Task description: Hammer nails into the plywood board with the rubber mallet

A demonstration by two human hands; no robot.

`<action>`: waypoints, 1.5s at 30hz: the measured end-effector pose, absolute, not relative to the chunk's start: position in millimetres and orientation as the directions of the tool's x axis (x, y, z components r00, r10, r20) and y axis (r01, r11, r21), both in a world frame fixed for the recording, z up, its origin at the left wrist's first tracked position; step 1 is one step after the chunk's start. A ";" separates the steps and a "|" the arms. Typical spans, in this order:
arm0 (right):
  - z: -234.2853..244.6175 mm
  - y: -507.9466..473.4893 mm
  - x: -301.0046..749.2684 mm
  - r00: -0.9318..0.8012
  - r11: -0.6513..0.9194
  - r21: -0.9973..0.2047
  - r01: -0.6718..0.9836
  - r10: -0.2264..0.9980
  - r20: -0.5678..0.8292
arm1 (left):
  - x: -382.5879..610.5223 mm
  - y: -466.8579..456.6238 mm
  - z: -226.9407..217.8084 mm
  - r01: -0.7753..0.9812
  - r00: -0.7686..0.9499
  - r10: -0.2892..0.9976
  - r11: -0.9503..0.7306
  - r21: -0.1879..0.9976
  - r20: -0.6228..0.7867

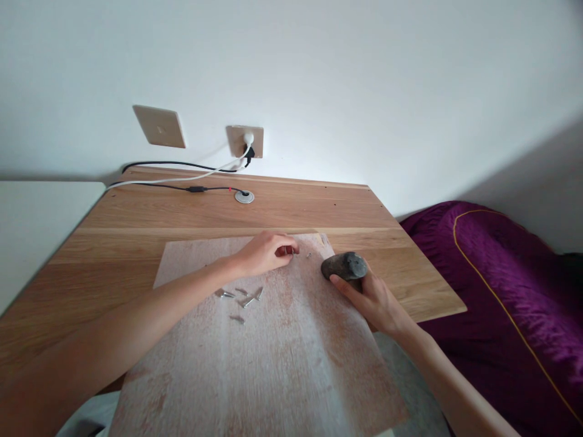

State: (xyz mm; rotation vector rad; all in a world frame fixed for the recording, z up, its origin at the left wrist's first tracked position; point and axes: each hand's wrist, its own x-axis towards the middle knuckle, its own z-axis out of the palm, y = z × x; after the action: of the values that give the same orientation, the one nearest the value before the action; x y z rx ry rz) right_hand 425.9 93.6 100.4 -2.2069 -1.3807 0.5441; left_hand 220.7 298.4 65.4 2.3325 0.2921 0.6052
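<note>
My left hand (264,252) curls nearly closed at centre, any hold unclear; my right hand (377,301) wraps the block (339,266), right of centre. Fasteners (248,301) lie lower left; I'd keep fingers clear of the block.

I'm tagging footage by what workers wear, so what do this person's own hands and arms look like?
Both are bare in this view. The left hand and right hand have no gloves, and no sleeve shows along the left forearm or right forearm. No watch or bracelet is visible at either wrist; some fingers are partly hidden.
</note>
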 end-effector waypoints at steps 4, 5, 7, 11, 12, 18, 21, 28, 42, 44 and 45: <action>98.2 93.2 426.4 0.410 -0.370 -0.590 0.717 0.909 -0.072 | 220.3 297.4 64.9 0.050 0.863 0.357 -0.765 0.643 0.357; 98.0 93.3 426.4 0.408 -0.368 -0.591 0.718 0.910 -0.071 | 220.1 297.1 64.8 0.054 0.863 0.354 -0.774 0.631 0.360; 98.2 93.7 425.9 0.410 -0.369 -0.590 0.718 0.909 -0.069 | 219.9 295.9 65.3 0.065 0.865 0.343 -0.799 0.597 0.365; 99.2 94.4 424.6 0.424 -0.377 -0.586 0.717 0.903 -0.063 | 220.0 291.8 67.5 0.098 0.874 0.329 -0.840 0.533 0.359; 99.2 94.4 424.5 0.422 -0.373 -0.587 0.719 0.905 -0.057 | 220.1 291.0 67.8 0.103 0.874 0.330 -0.844 0.527 0.358; 97.3 93.2 425.6 0.404 -0.343 -0.596 0.726 0.914 -0.035 | 220.8 291.8 65.3 0.113 0.869 0.343 -0.840 0.531 0.357; 97.0 93.3 425.5 0.413 -0.348 -0.600 0.720 0.910 -0.033 | 220.4 293.3 63.9 0.113 0.865 0.352 -0.831 0.545 0.358; 100.0 94.3 423.8 0.421 -0.366 -0.586 0.723 0.906 -0.045 | 220.4 292.9 64.3 0.073 0.873 0.326 -0.823 0.564 0.363; 95.8 92.9 426.2 0.422 -0.358 -0.590 0.724 0.906 -0.031 | 222.3 296.5 68.5 0.040 0.861 0.383 -0.707 0.706 0.334; 96.1 93.4 426.3 0.422 -0.352 -0.590 0.727 0.907 -0.021 | 222.7 296.2 68.2 0.045 0.854 0.413 -0.663 0.747 0.316; 96.2 93.7 426.2 0.420 -0.347 -0.591 0.728 0.907 -0.016 | 222.9 296.0 67.7 0.048 0.849 0.433 -0.634 0.772 0.303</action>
State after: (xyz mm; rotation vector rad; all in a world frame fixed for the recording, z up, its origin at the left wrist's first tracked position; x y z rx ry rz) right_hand 426.2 93.7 96.2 -2.1752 -1.3819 0.4714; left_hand 222.9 296.0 67.7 2.2012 0.3484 0.6003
